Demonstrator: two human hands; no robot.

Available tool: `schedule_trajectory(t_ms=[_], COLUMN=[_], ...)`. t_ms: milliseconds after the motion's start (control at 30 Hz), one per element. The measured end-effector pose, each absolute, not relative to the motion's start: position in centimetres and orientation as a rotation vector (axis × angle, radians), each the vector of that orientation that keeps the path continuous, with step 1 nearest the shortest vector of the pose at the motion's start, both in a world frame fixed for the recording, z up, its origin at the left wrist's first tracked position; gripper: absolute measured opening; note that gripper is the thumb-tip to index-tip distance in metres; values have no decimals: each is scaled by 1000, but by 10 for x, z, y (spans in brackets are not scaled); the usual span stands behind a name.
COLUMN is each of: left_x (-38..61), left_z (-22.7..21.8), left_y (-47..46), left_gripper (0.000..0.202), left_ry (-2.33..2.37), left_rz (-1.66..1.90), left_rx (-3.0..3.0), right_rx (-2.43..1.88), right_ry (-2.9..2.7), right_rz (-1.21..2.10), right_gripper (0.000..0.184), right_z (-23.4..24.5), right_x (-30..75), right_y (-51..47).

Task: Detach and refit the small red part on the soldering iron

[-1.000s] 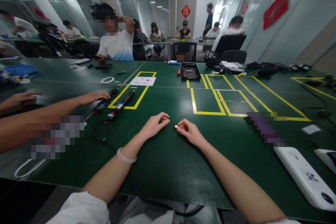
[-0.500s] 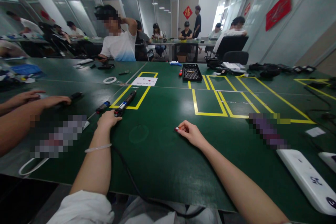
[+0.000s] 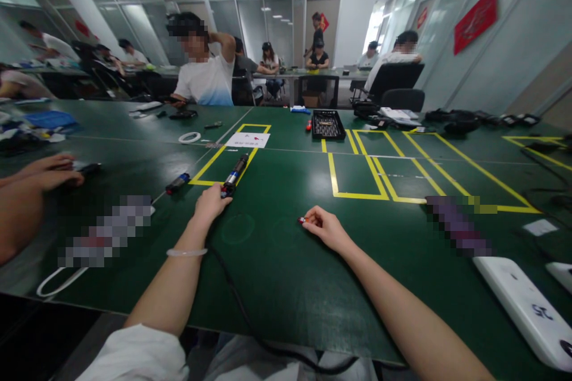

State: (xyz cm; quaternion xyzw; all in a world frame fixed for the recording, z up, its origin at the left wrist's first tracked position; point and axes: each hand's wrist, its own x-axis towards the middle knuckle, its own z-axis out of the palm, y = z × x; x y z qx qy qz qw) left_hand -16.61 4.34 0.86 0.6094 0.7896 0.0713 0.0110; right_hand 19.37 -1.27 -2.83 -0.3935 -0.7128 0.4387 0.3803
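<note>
- Fingers of the left hand close around the near end of a dark cylindrical tool, which points away across a yellow tape outline; whether it touches the desk cannot be told.
- Black tray at the far side: small parts inside, too small to make out; a red item stands just beside it.
- Green desk top, with a second tool left of the first.
- Glass-walled room, people seated behind.
- Right hand: fingertips pinched on a small red piece, near desk centre.
</note>
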Motion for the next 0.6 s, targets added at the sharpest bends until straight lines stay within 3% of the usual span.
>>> schedule_trajectory(t_ms=[133,400,600], left_x=[-130,-48,-7], left_z=[11,10,5], left_y=[38,15,-5], left_gripper=[43,38,41], left_ry=[2310,1811,1542], left_rz=[239,348,377], left_rx=[2033,2354,2478], right_rx=[-1050,-1030,-998], right_ry=[-1852,-1846,-1982], right_rz=[967,967,711], right_gripper=[13,15,6], right_z=[-27,-25,-25], right_x=[193,192,194], right_y=[-13,-14,-15])
